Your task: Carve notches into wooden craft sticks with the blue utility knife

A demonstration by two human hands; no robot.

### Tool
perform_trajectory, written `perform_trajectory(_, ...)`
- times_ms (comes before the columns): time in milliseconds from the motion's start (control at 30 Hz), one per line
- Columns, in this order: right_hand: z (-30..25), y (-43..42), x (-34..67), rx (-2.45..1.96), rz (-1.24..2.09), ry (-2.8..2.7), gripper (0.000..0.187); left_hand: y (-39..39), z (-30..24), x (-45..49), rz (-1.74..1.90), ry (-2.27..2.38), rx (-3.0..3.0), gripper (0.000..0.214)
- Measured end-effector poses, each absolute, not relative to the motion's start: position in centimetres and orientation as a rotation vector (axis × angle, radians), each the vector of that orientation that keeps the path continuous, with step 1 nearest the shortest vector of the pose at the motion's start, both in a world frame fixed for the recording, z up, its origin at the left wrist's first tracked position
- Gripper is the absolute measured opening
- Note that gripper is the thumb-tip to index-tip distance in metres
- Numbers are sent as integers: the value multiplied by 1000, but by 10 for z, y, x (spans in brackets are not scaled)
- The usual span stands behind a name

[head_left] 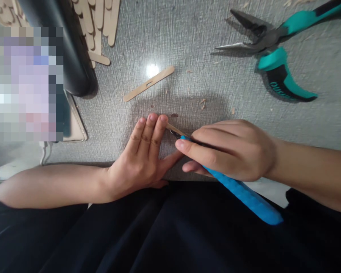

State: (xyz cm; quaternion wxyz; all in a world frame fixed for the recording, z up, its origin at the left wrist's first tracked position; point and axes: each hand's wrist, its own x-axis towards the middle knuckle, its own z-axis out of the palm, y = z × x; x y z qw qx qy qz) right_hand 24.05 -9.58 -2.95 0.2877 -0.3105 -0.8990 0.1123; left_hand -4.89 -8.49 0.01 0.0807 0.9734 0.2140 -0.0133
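Bench (pixel 187 22), with splayed pliers (pixel 268 39) right of the slotted stick (pixel 142 89). Below the slotted stick: a blue-handled knife (pixel 246 194), clasped in the right hand (pixel 233 149); the left hand (pixel 140 161), fingers extended over one end of a second stick (pixel 176 129).

Your left hand (pixel 139 163) rests palm down, three fingers (pixel 158 138) together pointing far, thumb (pixel 170 161) stretched right; your right hand (pixel 230 149) curls tight, forearm (pixel 309 163) at the right.
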Motion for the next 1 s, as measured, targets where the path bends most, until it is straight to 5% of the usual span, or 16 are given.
perform_trajectory(300,-32,-100,234,-875,370,-2302,32,-98,-8,-43,128,750,2947,92)
perform_trajectory(1000,-21,-108,239,-915,383,-2387,25,-88,3,-30,108,725,3155,68)
